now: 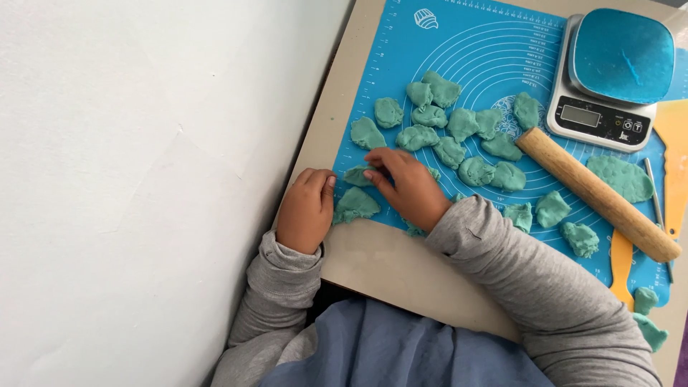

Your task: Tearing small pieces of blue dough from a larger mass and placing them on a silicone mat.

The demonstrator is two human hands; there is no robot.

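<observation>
From the head camera, looking down: the right hand (407,188) lies across the near-left corner of a blue baking mat (459,64), fingers curled, its fingertips pinching a small lump of teal dough (356,175). The left hand (308,208) rests at the mat's edge with fingers curled under, its thumb just beside a second lump (355,205), seemingly to steady it; whether it grips anything cannot be told. Many more torn dough pieces (459,123) spread across the mat's middle. A wooden rolling pin (596,194) lies slantwise to the right, near a kitchen scale (609,72) and yellow scrapers (622,264), set aside within reach.
</observation>
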